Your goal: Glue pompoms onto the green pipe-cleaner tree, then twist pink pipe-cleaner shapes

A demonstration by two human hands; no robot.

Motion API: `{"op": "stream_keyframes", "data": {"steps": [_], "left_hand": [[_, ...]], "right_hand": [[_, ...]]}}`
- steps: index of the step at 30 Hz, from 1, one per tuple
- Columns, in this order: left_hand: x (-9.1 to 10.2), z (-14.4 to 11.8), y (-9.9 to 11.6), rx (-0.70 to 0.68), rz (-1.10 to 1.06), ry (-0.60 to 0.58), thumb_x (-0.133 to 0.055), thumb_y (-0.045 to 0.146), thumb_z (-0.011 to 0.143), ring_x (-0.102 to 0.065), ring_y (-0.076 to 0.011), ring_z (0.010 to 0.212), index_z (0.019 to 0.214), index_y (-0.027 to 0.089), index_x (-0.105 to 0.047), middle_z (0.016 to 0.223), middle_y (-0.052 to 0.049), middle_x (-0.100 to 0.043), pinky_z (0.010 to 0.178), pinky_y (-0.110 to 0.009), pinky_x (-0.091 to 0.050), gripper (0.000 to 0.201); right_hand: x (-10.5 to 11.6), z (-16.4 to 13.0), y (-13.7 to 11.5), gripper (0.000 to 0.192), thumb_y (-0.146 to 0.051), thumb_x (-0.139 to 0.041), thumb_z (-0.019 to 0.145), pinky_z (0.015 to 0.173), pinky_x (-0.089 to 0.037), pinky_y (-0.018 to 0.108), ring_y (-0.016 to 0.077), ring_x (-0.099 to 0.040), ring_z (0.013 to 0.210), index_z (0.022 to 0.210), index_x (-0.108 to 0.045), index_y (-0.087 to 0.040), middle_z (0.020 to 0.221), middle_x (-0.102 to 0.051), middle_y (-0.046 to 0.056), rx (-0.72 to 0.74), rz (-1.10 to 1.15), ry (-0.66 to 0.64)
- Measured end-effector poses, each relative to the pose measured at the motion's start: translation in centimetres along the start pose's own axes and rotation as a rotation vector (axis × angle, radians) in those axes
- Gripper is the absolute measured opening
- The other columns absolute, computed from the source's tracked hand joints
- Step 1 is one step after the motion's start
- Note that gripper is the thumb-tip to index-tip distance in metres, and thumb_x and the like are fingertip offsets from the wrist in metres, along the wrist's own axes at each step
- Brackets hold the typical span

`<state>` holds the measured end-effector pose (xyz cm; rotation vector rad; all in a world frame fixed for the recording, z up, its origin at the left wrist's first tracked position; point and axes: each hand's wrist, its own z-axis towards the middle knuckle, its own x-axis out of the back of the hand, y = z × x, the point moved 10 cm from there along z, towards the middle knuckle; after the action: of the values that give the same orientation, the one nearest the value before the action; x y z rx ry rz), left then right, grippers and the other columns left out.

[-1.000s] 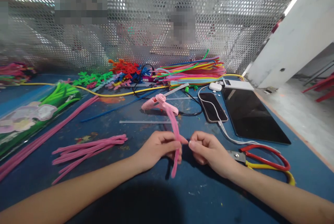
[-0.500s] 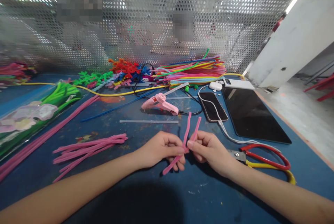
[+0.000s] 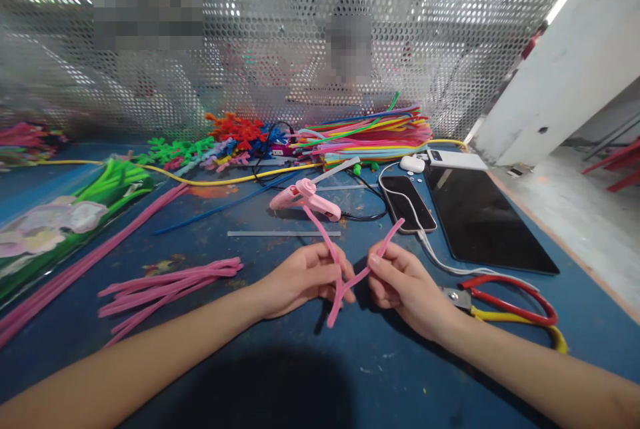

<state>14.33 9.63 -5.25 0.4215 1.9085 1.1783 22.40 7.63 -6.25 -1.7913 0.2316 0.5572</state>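
Note:
Between my hands is a pink pipe cleaner [image 3: 354, 278], joined low down and spread into a Y shape with its short stem pointing toward me. My left hand [image 3: 313, 276] pinches it near the branching point, on the left arm of the Y. With thumb and forefinger closed, my right hand [image 3: 400, 277] grips the right arm, whose tip sticks up past my fingers. Several pink folded pipe cleaners [image 3: 173, 286] lie in a bunch to the left. Just beyond my hands rests a pink glue gun [image 3: 307, 199], with a clear glue stick [image 3: 285, 234] in front of it.
Red-and-yellow-handled cutters [image 3: 510, 302] lie beside my right forearm. Behind are a phone [image 3: 407, 202], a tablet [image 3: 487, 219] and white cables. Colourful pipe cleaners [image 3: 373, 139] are piled at the back by a perforated metal screen [image 3: 280, 69]. A bag of green pipe cleaners [image 3: 120, 179] is at left.
The two arms of the pink pipe cleaner have been spread wider apart. My right hand has shifted slightly outward, and the stem now points more straight down.

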Motion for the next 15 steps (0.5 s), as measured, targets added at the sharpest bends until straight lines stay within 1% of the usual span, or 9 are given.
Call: {"op": "stream_keyframes", "data": {"steps": [3,6,9,12,15], "left_hand": [[-0.4,-0.2,0.3,-0.025,0.033,-0.037,-0.078,0.02,0.065,-0.065,-0.0138,0.067,0.083,0.013,-0.056,0.085,-0.003,-0.06,0.059,-0.023,-0.054,0.03],[-0.6,-0.3,0.2,-0.009,0.026,-0.058,-0.079,0.008,0.059,-0.064,-0.0119,0.064,0.085,0.015,-0.052,0.089,-0.002,-0.058,0.054,-0.021,-0.054,0.037],[-0.7,-0.3,0.3,-0.014,-0.013,-0.058,-0.079,0.005,0.056,-0.063,-0.0116,0.066,0.088,0.016,-0.051,0.095,-0.003,-0.057,0.052,-0.021,-0.054,0.044],[-0.5,-0.2,0.8,-0.059,-0.023,-0.032,-0.078,0.002,0.055,-0.063,-0.0116,0.07,0.089,0.018,-0.051,0.102,-0.004,-0.057,0.053,-0.021,-0.054,0.047],[-0.1,-0.3,1.1,-0.103,-0.01,-0.017,-0.079,0.003,0.056,-0.063,-0.0114,0.07,0.091,0.019,-0.052,0.103,-0.003,-0.057,0.054,-0.021,-0.054,0.047]], "right_hand": [[-0.1,-0.1,-0.3,0.026,-0.041,-0.059,0.083,0.039,-0.017,0.017,0.0028,-0.031,0.038,0.079,-0.045,-0.019,0.046,-0.048,-0.008,0.032,-0.046,-0.008],[0.0,-0.1,-0.6,0.027,-0.043,-0.058,0.083,0.039,-0.017,0.017,0.0026,-0.029,0.037,0.079,-0.045,-0.02,0.045,-0.047,-0.009,0.063,-0.074,0.008],[0.6,-0.1,-0.9,0.026,-0.043,-0.057,0.084,0.039,-0.017,0.018,0.0029,-0.029,0.037,0.08,-0.045,-0.02,0.045,-0.046,-0.009,0.101,-0.09,0.064],[1.2,-0.1,-1.2,0.024,-0.042,-0.057,0.084,0.039,-0.017,0.018,0.0036,-0.031,0.038,0.082,-0.045,-0.021,0.046,-0.046,-0.009,0.14,-0.088,0.117],[1.3,-0.1,-1.2,0.025,-0.042,-0.057,0.085,0.039,-0.017,0.018,0.0037,-0.031,0.039,0.081,-0.045,-0.02,0.046,-0.047,-0.008,0.148,-0.098,0.125]]}}
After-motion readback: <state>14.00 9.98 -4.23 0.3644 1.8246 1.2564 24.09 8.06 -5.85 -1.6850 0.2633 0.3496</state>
